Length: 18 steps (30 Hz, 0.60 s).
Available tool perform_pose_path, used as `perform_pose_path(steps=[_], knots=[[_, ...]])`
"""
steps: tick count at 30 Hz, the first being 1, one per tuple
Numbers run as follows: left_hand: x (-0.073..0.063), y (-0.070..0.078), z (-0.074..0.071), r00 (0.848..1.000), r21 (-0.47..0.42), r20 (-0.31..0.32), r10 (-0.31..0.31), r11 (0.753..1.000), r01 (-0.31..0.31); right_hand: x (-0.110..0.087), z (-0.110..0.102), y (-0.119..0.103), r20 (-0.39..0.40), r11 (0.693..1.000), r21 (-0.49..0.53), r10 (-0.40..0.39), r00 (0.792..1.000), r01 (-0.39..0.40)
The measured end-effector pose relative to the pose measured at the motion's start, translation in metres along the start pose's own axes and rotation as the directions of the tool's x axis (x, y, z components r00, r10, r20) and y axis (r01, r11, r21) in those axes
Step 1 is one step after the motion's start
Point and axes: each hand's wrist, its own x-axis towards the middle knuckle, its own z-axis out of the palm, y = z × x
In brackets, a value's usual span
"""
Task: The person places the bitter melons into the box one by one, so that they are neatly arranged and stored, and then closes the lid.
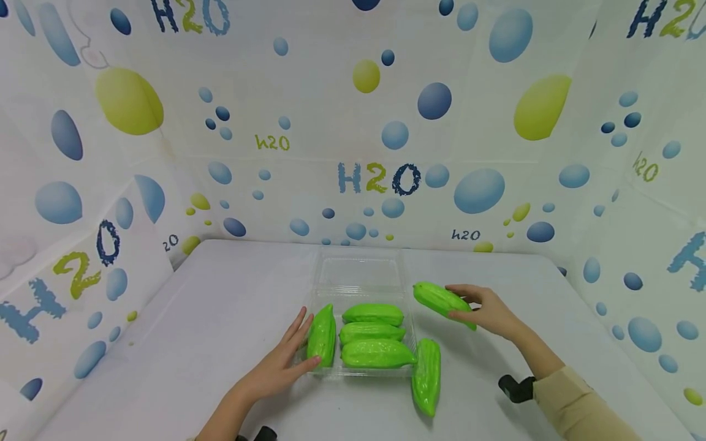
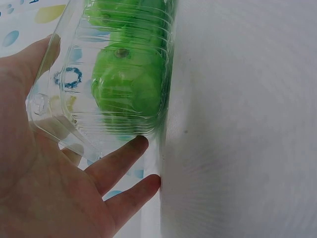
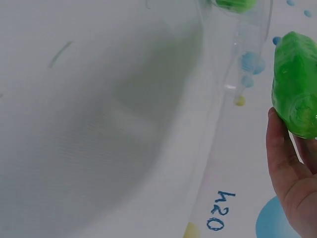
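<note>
My right hand [image 1: 488,312] grips a bright green, ridged bitter melon [image 1: 437,298] by its near end, above the table to the right of a clear plastic clamshell box [image 1: 361,372]. Three more melons [image 1: 372,332] lie crosswise in the box, one behind another. A fourth melon [image 1: 322,337] stands lengthwise along its left side. Fingers spread, my left hand [image 1: 282,362] rests against the box's left wall; in the left wrist view its thumb and fingertips touch the clear plastic [image 2: 74,119]. Another melon [image 1: 427,376] lies at the box's front right corner, outside it.
The box's clear lid [image 1: 360,272] lies folded back behind it. All stands on a white table [image 1: 220,306], with printed cloth walls [image 1: 309,79] at the back and both sides. A black wrist device [image 1: 516,388] sits by the right sleeve [image 1: 579,401].
</note>
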Motion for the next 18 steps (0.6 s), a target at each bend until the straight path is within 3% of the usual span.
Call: perform_pose_path(steps=[18], knots=[[-0.001,0.000,0.000,1.000,0.001,0.002,-0.010,1.000,0.010,0.018,-0.007,-0.006,0.065,0.998,0.056,-0.044,0.997,0.040]])
